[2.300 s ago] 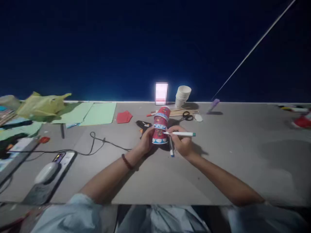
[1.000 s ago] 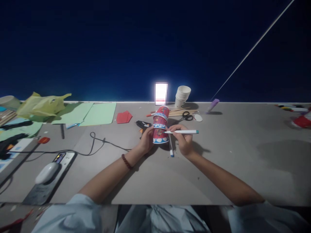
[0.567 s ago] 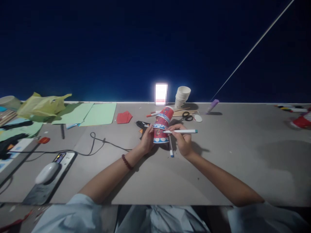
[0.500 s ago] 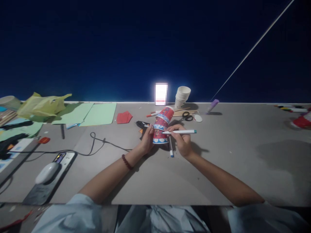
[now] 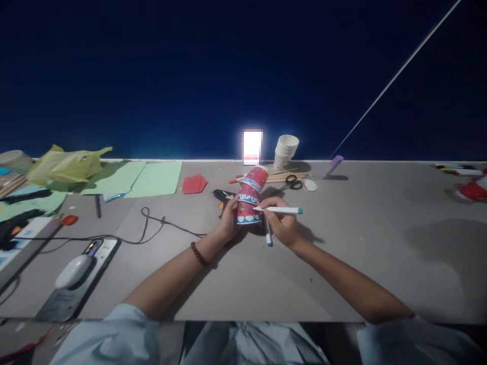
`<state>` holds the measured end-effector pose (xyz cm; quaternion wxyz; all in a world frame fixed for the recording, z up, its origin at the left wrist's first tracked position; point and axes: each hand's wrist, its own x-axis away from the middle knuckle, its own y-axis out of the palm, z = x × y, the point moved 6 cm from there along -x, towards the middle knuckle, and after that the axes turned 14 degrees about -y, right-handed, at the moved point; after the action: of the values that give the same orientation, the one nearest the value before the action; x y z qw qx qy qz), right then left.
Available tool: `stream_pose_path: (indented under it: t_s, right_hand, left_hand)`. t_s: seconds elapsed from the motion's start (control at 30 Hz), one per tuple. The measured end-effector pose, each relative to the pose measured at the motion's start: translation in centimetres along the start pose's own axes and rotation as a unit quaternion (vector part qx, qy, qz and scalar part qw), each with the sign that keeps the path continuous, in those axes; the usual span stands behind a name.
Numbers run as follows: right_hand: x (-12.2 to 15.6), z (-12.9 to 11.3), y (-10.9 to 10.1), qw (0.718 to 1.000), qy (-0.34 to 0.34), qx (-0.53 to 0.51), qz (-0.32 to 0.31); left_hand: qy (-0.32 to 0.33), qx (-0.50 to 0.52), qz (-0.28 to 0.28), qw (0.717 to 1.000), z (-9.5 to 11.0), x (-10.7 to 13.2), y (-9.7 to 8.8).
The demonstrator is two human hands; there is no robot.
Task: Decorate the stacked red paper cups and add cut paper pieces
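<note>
Red cup stack (image 5: pixel 249 196), three decorated paper cups with blue-and-white rims, is at centre over the table (image 5: pixel 335 299), upper end leaning right; whether its base touches the tabletop cannot be told. Left hand (image 5: pixel 230 221) grips its left side, thumb edge along the two lower cups; remaining fingers are mostly hidden behind it. Right hand (image 5: pixel 284 226) is just right of the lowest cup, fingers pinching a white marker (image 5: pixel 283 209) near its tip, teal end pointing right. Marker tip meets the lowest cup's printed face. Both forearms reach in diagonally from the near edge, converging at the stack; left wrist bears a beaded bracelet (image 5: pixel 198 254). Blue-ended marker (image 5: pixel 269 235) lies between stack and right hand.
</note>
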<state>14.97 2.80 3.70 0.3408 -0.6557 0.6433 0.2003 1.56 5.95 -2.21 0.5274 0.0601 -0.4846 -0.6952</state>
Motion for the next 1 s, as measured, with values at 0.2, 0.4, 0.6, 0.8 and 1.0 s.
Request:
stream_pose_path:
  t_s: [0.2, 0.4, 0.6, 0.8, 1.0]
  right_hand:
    - [-0.2, -0.7, 0.0, 0.999, -0.027, 0.042, -0.007]
    - [-0.3, -1.0, -0.1, 0.998, -0.032, 0.055, -0.005]
    - [-0.4, -1.3, 0.1, 0.998, -0.039, 0.049, -0.015]
    - [-0.3, -1.4, 0.3, 0.998, -0.037, 0.037, -0.024]
    - [-0.2, -1.1, -0.1, 0.999, -0.027, 0.034, -0.002]
  left_hand:
    - [0.001, -0.007, 0.007, 1.0, 0.0, 0.0, -0.1]
    - [-0.004, -0.005, 0.014, 1.0, -0.1, 0.1, 0.0]
    - [0.005, -0.009, 0.006, 1.0, 0.1, 0.1, 0.2]
    - [0.006, 0.003, 0.013, 1.0, 0.0, -0.1, 0.1]
    - [0.006, -0.012, 0.006, 1.0, 0.0, 0.0, 0.0]
